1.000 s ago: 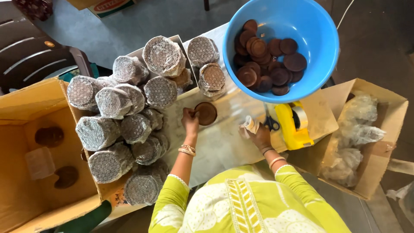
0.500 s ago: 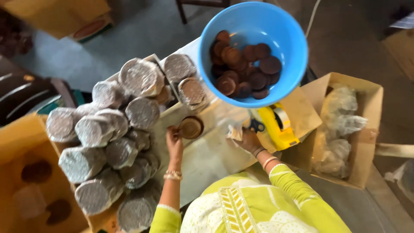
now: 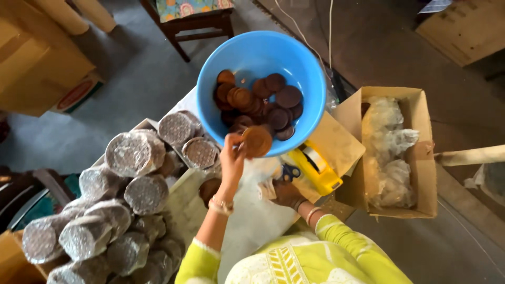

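**Disc held at bowl rim**

The left hand (image 3: 231,158) gripped a brown disc (image 3: 256,141) in its fingers, just over the near rim of the blue bowl (image 3: 247,58) of similar discs. The right hand (image 3: 286,193) rested on the table, fingers curled around a small pale wrapper (image 3: 267,188), beside the yellow tape dispenser (image 3: 315,168).

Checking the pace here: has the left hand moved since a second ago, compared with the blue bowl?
Yes. The left hand rose from the table up to the round blue plastic bowl's near rim, holding a brown clay disc.

Packing workshop: cartons (image 3: 400,152), wrapped stacks (image 3: 134,152).
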